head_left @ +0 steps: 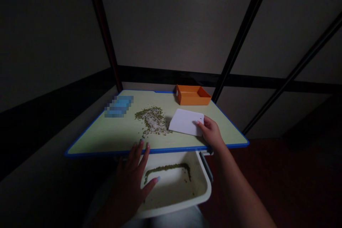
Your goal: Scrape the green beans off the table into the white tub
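Green-and-white grains (153,119): scattered in a loose heap on the tabletop (227,124), left of its middle, with a few dark specks straying to the right.
White scraper (184,123): a flat plate over the tabletop's near right part, its left end just beside the grains; whether it touches the surface, I can't tell from here.
Right hand (211,131): clamped on the scraper's right end, thumb on top.
Left hand (132,176): fingers spread apart, gripping nothing I can see, at the tabletop's near edge; I can't tell whether the fingertips touch it.
White tub (204,181): below the tabletop's near edge, a band of green bits inside.
Orange tray (193,99): at the tabletop's far right corner, open upward.
Blue item (119,107): along the tabletop's left edge, too blurred to make out.
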Action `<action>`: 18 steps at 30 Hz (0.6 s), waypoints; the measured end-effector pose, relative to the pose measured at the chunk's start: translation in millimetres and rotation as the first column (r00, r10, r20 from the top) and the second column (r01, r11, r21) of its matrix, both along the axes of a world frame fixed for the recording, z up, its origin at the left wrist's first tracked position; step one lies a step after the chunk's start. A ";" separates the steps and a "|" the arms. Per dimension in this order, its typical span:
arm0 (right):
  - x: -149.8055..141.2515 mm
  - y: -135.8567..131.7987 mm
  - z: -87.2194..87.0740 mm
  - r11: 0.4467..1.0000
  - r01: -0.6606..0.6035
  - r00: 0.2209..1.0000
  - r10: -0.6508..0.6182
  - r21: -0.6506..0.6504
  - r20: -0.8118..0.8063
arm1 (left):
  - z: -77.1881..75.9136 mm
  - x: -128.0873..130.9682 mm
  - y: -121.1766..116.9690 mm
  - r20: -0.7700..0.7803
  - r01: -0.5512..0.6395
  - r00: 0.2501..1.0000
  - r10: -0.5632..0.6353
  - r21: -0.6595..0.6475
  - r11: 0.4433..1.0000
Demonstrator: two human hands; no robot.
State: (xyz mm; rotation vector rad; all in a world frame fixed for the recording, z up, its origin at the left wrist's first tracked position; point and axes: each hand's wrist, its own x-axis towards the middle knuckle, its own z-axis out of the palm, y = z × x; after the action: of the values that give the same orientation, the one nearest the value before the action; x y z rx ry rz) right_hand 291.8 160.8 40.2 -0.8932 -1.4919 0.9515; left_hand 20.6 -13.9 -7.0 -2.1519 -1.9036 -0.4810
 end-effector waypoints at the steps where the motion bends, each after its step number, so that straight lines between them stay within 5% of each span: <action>1: 0.6 0.3 -0.6 1.000 0.016 1.000 -0.016 0.003 0.000 | -0.1 -0.1 0.0 -0.005 0.003 1.000 -0.003 0.003 1.000; 18: 1.6 -2.7 0.8 1.000 -0.023 0.997 0.023 0.002 0.068 | -0.7 -0.4 1.4 -0.032 -0.001 0.999 0.001 0.012 1.000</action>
State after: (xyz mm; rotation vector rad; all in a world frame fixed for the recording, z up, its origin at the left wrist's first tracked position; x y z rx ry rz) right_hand 293.4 158.1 41.0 -0.9163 -1.5635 0.9439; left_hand 20.2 -12.5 -7.7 -2.1378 -1.8801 -0.4539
